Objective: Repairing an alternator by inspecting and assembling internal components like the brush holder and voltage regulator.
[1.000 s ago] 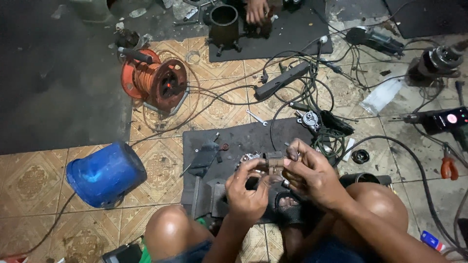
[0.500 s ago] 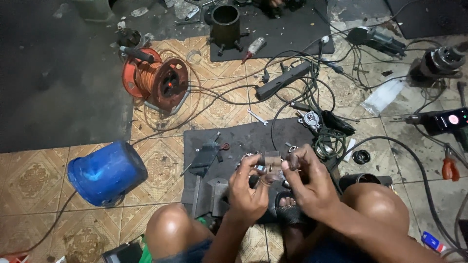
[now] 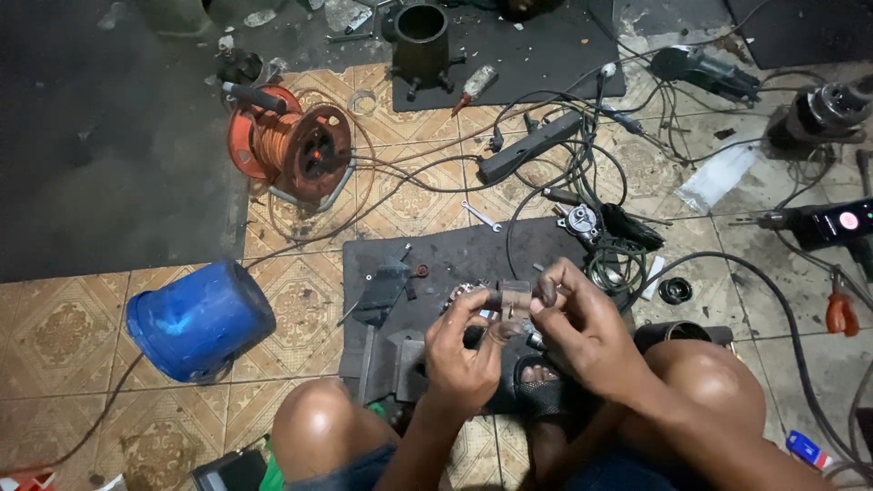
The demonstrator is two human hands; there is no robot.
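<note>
My left hand (image 3: 462, 350) and my right hand (image 3: 582, 323) are raised together above a dark rubber mat (image 3: 455, 259) in front of my knees. Between the fingertips of both hands sits a small grey cylindrical metal part (image 3: 514, 298). The left fingers pinch its left end, the right fingers grip its right side. A second metal piece just below it is mostly hidden by my fingers. My sandalled foot (image 3: 536, 382) rests under the hands.
A blue bucket (image 3: 200, 318) lies on its side at left. An orange cable reel (image 3: 291, 145) stands behind it. A black power strip (image 3: 532, 145), tangled cables, a small wrench (image 3: 479, 215), power tools (image 3: 832, 223) at right, and a black metal housing (image 3: 423, 36) at the back.
My hands have closed in together on the small metal part and lifted slightly. Another person's hand at the far black housing has left the view.
</note>
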